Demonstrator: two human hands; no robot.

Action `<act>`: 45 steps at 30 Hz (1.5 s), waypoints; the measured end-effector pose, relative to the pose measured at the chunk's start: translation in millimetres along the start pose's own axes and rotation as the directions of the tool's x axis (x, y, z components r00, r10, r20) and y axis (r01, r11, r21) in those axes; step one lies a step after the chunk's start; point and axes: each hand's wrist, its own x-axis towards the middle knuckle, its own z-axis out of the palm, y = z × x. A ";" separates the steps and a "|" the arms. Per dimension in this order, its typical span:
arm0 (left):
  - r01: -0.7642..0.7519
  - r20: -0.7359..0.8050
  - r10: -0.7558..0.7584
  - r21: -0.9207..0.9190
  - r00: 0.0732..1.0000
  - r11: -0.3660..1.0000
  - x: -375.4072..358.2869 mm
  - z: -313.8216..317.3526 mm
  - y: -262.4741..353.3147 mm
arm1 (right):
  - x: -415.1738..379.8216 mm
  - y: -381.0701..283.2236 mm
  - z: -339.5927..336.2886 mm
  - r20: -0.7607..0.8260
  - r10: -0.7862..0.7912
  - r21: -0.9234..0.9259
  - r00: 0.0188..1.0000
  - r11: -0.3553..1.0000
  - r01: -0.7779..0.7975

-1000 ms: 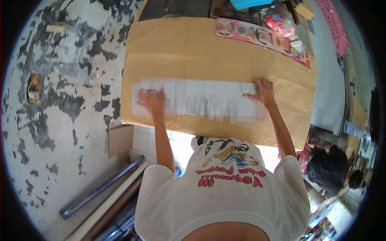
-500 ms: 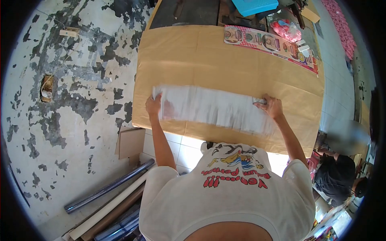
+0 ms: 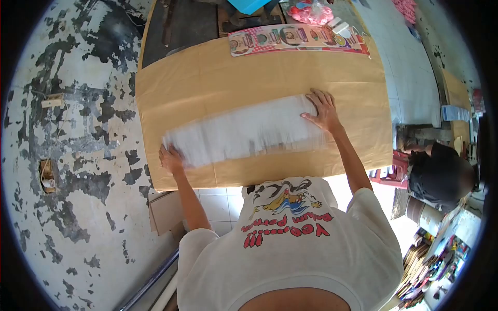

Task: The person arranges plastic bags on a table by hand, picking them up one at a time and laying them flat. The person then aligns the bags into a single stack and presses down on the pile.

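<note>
A long whitish strip [image 3: 244,129], blurred, lies or hovers over the brown paper [image 3: 218,72] covering the table; its print cannot be read. My left hand [image 3: 172,158] is at its left end, fingers closed around the edge. My right hand [image 3: 324,111] is at its right end, fingers spread, thumb on the strip and fingertips at its upper corner.
Printed colour strips [image 3: 295,39] lie at the table's far edge, beside a bag of pink items [image 3: 313,13] and a blue object [image 3: 248,5]. Rolls [image 3: 153,277] lean at lower left. Another person [image 3: 441,173] sits at the right.
The view has shifted. The strip now slants, its left end nearer my body and its right end farther away. My right hand's fingers have opened from a pinch.
</note>
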 end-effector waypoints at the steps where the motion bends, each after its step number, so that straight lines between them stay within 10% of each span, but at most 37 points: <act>1: 0.008 0.024 -0.008 0.001 1.000 1.000 1.4 -2.3 -1.2 | -1.5 -1.8 -3.4 0.018 0.038 0.020 0.999 0.999 -0.039; 8: -0.046 -0.206 0.106 0.281 0.973 0.959 -13.8 -26.7 80.9 | 12.1 12.8 12.2 0.169 0.159 0.162 0.973 0.969 -0.187; 11: -0.732 -0.082 0.729 -0.133 0.680 0.668 -95.5 -5.0 195.4 | 8.7 17.9 16.1 0.218 0.147 0.145 0.965 0.973 -0.181; 13: -0.620 0.341 0.789 -0.489 0.511 0.613 -148.9 -36.9 286.8 | 9.9 18.5 13.7 0.249 0.110 0.135 0.962 0.980 -0.147; 15: -0.671 0.287 0.860 -0.540 0.422 0.509 -178.4 -34.5 327.5 | 11.9 16.3 0.3 0.258 0.057 0.140 0.964 0.986 -0.096; 18: -0.672 0.253 0.835 -0.503 0.488 0.544 -197.2 -15.6 332.1 | 19.4 17.8 10.4 0.038 -0.028 0.223 0.999 0.975 0.019; 21: -0.661 0.230 0.823 -0.502 0.519 0.557 -202.7 -14.5 329.7 | 33.0 18.5 22.0 0.141 -0.080 0.291 0.987 0.956 0.036; 24: -0.626 0.210 0.781 -0.492 0.589 0.605 -201.3 -17.7 337.0 | 56.4 6.1 -4.4 0.619 -0.124 0.284 0.775 0.956 -0.074; 32: -0.692 0.220 0.818 -0.444 0.532 0.569 -198.0 -18.1 343.0 | -40.2 4.2 -13.2 0.029 0.143 0.175 0.989 0.974 -0.146; 39: -0.719 0.352 0.820 -0.401 0.452 0.568 -181.7 -30.2 357.5 | -265.7 162.0 -92.5 -0.378 0.634 -0.408 0.675 0.540 -0.736; 40: -0.697 0.395 0.815 -0.433 0.424 0.572 -179.1 -33.5 363.2 | -319.8 219.0 -89.6 -0.361 0.689 -0.196 0.628 0.603 -0.774; 41: -0.690 0.374 0.833 -0.472 0.408 0.550 -179.0 -31.0 363.9 | -375.3 271.8 -90.3 -0.199 0.596 -0.449 0.778 0.651 -0.612; 42: -0.682 0.350 0.849 -0.506 0.397 0.528 -179.0 -26.6 362.4 | -392.0 303.5 -102.5 0.089 0.741 -0.060 0.666 0.671 -0.739; 43: -0.675 0.325 0.861 -0.535 0.391 0.508 -179.0 -22.3 361.7 | -398.4 320.9 -108.6 0.408 0.707 0.305 0.577 0.490 -0.816; 45: -0.717 0.268 0.884 -0.517 0.384 0.468 -180.7 -18.0 360.4 | -357.4 293.7 -129.4 0.708 0.681 0.387 0.184 -0.158 -0.909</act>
